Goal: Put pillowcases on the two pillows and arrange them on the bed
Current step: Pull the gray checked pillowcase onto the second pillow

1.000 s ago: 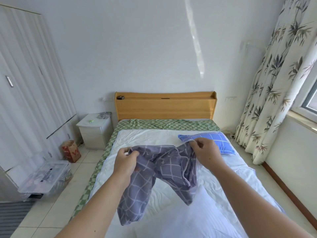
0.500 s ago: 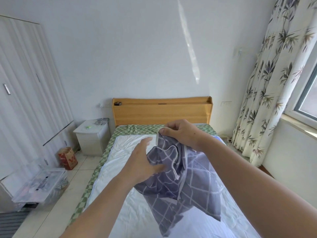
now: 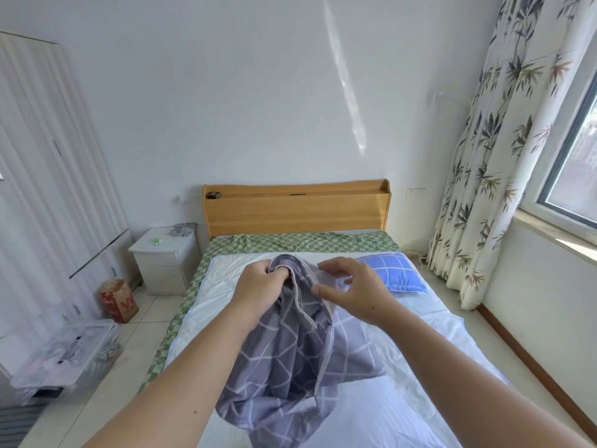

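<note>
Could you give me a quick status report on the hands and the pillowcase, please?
Left hand gripping grey checked pillowcase at its top edge. Right hand open at the hem, fingers spread. Blue pillow lies near the headboard. Nothing in the way.

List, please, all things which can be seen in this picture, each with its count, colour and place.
pillowcase: 1, grey-purple check, held over the bed
pillow: 1, blue check cover, right side near the headboard
bare pillow: 1, white, bed's near end
bed: 1, white sheet over green check
headboard: 1, light wood, at the wall
nightstand: 1, white, left of the bed
paper bag: 1, red-brown, floor
storage box: 1, clear, floor at left
curtain: 1, cream with leaf print, right
window: 1, far right
left hand: 1, gripping the pillowcase
right hand: 1, fingers at the pillowcase edge
</note>
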